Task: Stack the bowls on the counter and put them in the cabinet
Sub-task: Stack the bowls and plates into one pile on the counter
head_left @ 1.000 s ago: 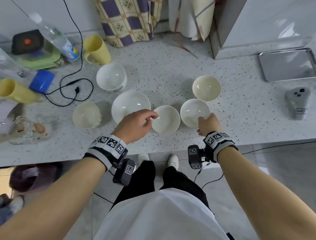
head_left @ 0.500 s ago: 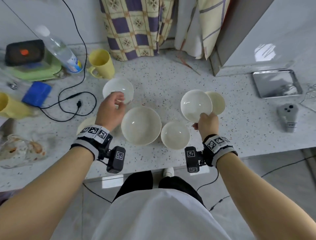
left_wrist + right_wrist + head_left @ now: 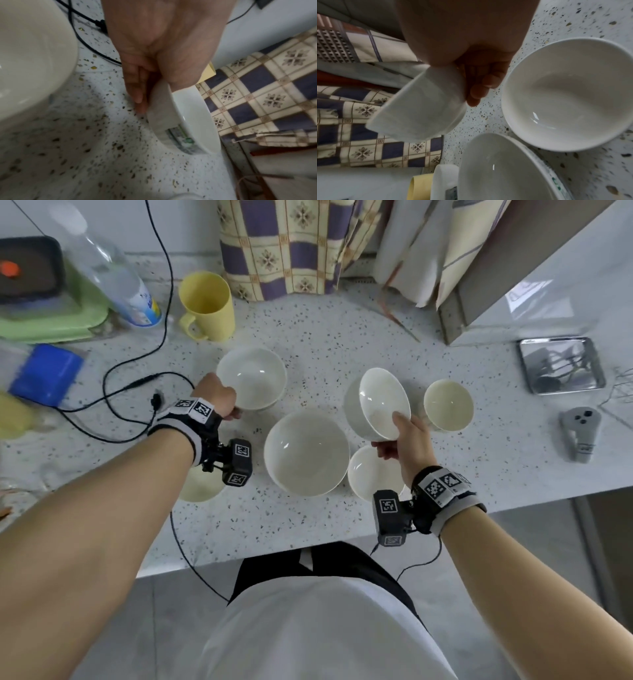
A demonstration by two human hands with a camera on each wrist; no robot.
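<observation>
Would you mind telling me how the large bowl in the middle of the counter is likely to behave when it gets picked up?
The large bowl looks glazed and glossy, so probably rigid, breakable and a bit slippery. It is the widest bowl there, so likely the heaviest; the left hand and right hand each already hold a smaller bowl.

- Head view: high above the table [image 3: 308, 529], facing steeply down; both forearms and the large bowl [image 3: 306, 453] at centre in frame.
- Left wrist view: close, low over the table [image 3: 77, 148], facing along the left hand [image 3: 163, 44] toward the checked cloth [image 3: 274, 94] beyond the large bowl.
- Right wrist view: close behind the right hand [image 3: 464, 32], facing down onto the large bowl [image 3: 501, 171].
- Shared: large bowl, checked cloth, speckled table.
</observation>
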